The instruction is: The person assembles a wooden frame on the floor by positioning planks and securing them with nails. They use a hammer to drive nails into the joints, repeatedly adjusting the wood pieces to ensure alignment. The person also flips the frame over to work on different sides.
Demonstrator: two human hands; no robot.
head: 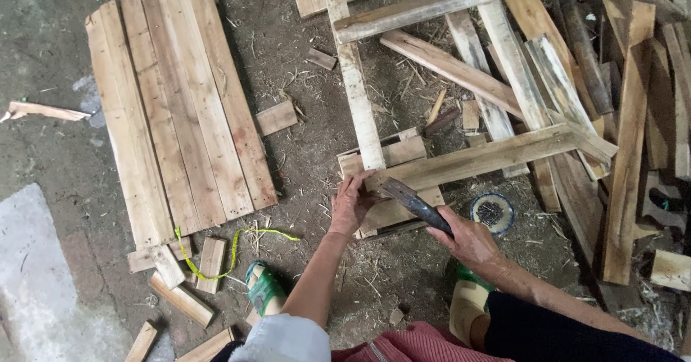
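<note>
From the head camera, a lot is cut off: the pile of planks (648,81) on the right runs out past the frame edge, and the person's body shows only as a white sleeve, a dark sleeve and a strip of pink cloth at the bottom. What lies in the small round tin (492,213) on the dirt floor (302,60) is too small to make out, dark bits at best. The hammer's (414,202) head end rests over the slat joint, and its shape is hard to read against the wood.

The left hand (351,205) lies with fingers (358,184) curled down and pinched together on the near end of the long slat (489,157), where it crosses the upright slat (356,96) of the rough wooden frame; whether they pinch a nail I cannot tell. The right hand (469,241) has its fingers wrapped tight round the dark handle of the hammer, just beside the left hand. A finished board panel (176,103) lies flat well to the left, with a yellow-green strap (230,250) near its lower edge.
</note>
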